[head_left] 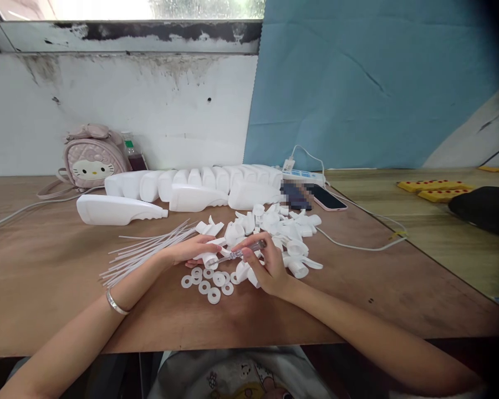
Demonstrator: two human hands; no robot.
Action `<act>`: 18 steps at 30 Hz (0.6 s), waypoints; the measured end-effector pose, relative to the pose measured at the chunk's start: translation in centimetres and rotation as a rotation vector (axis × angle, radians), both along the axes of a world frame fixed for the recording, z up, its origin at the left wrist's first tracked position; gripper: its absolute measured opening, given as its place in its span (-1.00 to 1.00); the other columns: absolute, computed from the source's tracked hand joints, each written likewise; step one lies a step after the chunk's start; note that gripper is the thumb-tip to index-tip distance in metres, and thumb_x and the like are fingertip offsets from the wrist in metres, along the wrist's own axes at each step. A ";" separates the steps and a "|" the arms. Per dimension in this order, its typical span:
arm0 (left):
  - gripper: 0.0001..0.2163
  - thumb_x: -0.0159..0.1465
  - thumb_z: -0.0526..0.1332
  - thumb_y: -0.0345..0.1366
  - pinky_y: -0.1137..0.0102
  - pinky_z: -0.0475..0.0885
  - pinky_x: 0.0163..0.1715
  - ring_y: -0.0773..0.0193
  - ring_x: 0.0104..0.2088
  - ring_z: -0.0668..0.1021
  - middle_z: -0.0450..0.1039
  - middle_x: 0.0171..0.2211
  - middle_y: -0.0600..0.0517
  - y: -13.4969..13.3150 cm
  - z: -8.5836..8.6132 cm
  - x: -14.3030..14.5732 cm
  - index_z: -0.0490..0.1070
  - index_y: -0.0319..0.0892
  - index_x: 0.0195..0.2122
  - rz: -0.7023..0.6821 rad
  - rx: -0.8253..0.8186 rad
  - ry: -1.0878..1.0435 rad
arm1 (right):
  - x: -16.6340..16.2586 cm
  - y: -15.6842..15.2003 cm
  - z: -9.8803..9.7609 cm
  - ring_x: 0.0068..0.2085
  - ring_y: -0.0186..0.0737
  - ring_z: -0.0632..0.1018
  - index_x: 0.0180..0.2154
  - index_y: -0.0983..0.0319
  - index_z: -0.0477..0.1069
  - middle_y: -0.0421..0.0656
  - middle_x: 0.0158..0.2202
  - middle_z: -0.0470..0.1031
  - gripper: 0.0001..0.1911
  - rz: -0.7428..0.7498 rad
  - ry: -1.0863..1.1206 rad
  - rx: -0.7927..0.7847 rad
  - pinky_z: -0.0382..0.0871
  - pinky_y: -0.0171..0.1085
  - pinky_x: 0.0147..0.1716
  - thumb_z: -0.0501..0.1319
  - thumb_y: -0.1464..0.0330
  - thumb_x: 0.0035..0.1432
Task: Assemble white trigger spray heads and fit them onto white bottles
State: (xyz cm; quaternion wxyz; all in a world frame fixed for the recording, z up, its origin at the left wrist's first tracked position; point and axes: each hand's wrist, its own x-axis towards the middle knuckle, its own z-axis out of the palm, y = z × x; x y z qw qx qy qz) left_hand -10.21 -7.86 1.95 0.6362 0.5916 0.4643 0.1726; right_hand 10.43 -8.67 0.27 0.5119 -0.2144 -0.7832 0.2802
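Note:
My left hand [191, 250] is closed around a small white plastic nozzle cap [210, 259] at the middle of the table. My right hand [266, 266] pinches a small clear-handled screwdriver [243, 252], whose tip points left into the cap. Several white plastic rings [210, 282] lie on the table just below both hands. A pile of white spray caps [283, 233] spreads behind and to the right of my right hand. A bundle of thin white tubes [147, 249] lies to the left, by my left wrist.
White plastic bottles [191, 185] lie in a row at the back, one [116, 210] apart in front. A pink backpack [92, 158] stands at the back left. A power strip [303, 176], a phone [328, 198] and a white cable [357, 244] are right of the pile. Yellow blocks [434, 188] and a black object [486, 208] sit far right.

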 end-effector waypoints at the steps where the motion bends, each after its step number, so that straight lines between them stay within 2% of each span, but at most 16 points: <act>1: -0.77 0.16 0.10 -0.11 0.54 -0.09 -0.81 0.49 -0.76 0.07 0.04 -0.67 0.14 0.0 -0.1 0.0 0.28 -0.19 -0.34 0.003 -0.001 -0.003 | 0.0 0.0 0.0 -0.40 -0.36 0.46 -0.24 0.21 0.16 -0.15 -0.36 0.45 -0.94 0.008 0.002 0.040 0.35 -0.35 -0.43 0.03 0.42 0.20; 6: -0.77 0.14 0.13 -0.10 0.56 -0.11 -0.81 0.49 -0.75 0.07 0.07 -0.67 0.13 0.2 -0.7 -0.1 0.26 -0.18 -0.35 0.033 -0.022 -0.031 | 0.1 0.0 -0.1 -0.35 -0.33 0.49 -0.21 0.21 0.15 -0.14 -0.34 0.45 -0.84 0.017 0.026 0.191 0.39 -0.32 -0.39 0.05 0.49 0.14; 13: -0.75 0.15 0.11 -0.09 0.55 -0.10 -0.81 0.49 -0.76 0.05 0.08 -0.71 0.15 0.3 -0.8 -0.1 0.29 -0.20 -0.33 0.046 -0.022 -0.014 | 0.1 0.2 -0.1 -0.36 -0.30 0.49 -0.24 0.24 0.16 -0.12 -0.38 0.46 -0.82 -0.018 0.057 0.368 0.39 -0.28 -0.39 0.08 0.53 0.07; 18: -0.73 0.14 0.12 -0.08 0.54 -0.11 -0.81 0.49 -0.76 0.05 0.10 -0.70 0.14 0.4 -1.0 0.0 0.31 -0.19 -0.31 0.065 -0.022 -0.001 | 0.3 0.1 0.1 -0.37 -0.30 0.48 -0.25 0.27 0.16 -0.10 -0.39 0.46 -0.80 -0.011 0.083 0.404 0.37 -0.29 -0.39 0.08 0.56 0.04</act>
